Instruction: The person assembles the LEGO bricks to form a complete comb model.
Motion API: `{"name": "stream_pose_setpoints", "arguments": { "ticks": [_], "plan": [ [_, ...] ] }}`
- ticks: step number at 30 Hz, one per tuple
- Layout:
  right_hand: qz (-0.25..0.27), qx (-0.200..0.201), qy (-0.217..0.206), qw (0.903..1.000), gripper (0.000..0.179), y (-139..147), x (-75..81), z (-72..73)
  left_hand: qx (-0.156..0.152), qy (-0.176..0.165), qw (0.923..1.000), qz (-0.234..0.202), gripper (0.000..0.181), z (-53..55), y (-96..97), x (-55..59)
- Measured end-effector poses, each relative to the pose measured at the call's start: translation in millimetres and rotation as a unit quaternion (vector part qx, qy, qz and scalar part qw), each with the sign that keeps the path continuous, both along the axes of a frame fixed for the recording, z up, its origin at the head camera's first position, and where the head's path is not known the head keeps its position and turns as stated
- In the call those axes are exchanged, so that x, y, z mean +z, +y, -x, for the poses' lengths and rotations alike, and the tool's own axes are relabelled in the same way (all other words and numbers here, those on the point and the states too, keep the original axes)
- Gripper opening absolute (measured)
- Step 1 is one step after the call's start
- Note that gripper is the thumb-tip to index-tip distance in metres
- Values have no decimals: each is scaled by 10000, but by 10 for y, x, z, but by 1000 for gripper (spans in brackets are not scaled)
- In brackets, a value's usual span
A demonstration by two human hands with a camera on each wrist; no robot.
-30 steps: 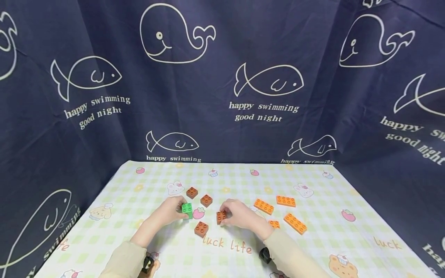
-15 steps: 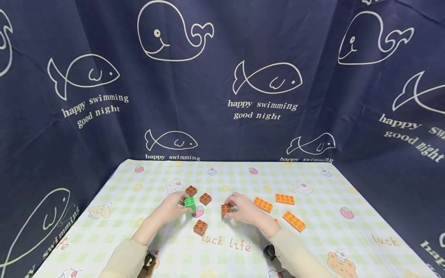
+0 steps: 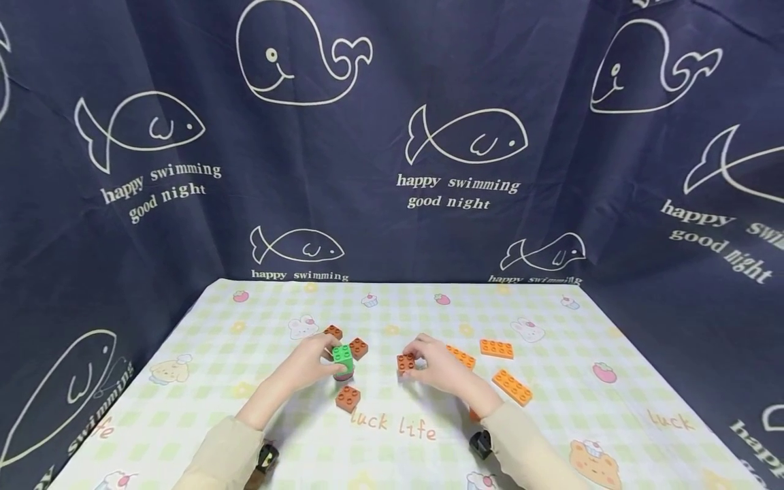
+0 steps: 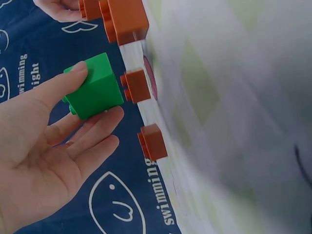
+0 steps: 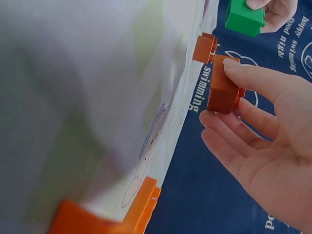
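Between thumb and fingers, my left hand [image 3: 311, 361] pinches a green building block [image 3: 342, 359], studs up, held above the cloth. In the left wrist view the green block [image 4: 95, 88] shows its smooth side, with the thumb on one face. My right hand [image 3: 437, 367] pinches a brown building block [image 3: 405, 363] with square studs layout; the right wrist view shows that brown block [image 5: 224, 85] raised off the table. A gap separates the two held blocks. Near the left hand lie brown blocks [image 3: 348, 398], [image 3: 358, 348] and a partly covered brown block [image 3: 333, 332].
Orange long blocks lie to the right of the right hand: one orange block [image 3: 497, 348] at the back, another orange block [image 3: 512, 386] nearer, others partly covered by the hand and forearm. A patterned tablecloth [image 3: 392, 449] covers the table, and a dark blue curtain [image 3: 380, 224] hangs behind.
My left hand has moved slightly right with the green block. My right hand has moved right and away from me with the brown block. The head view has shifted a little.
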State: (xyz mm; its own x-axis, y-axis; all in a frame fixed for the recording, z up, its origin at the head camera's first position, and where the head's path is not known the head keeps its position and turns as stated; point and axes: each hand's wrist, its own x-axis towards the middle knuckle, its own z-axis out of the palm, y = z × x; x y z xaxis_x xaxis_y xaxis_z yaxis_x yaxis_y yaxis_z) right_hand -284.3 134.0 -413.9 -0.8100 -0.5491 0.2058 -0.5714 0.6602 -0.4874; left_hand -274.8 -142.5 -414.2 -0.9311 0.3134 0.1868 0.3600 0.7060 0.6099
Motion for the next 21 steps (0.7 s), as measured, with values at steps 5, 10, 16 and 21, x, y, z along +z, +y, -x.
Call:
{"name": "stream_pose_setpoints", "arguments": {
  "ticks": [5, 10, 16, 21],
  "plan": [
    [43, -100, 25, 9999, 30, 73, -1, -23, -195, -64, 9998, -29, 32, -18, 78, 10],
    [54, -244, 8, 9997, 30, 123, -10, -34, -320, 35, 9995, -29, 28, -44, 116, 22],
    [58, -353, -81, 9993, 30, 172, -11, -45, -437, 144, 9989, 59, 30, -44, 164, 14],
    [111, -384, -87, 9992, 31, 216, -2, -58, -503, 189, 9985, 135, 37, -57, 247, 45]
  ]
}}
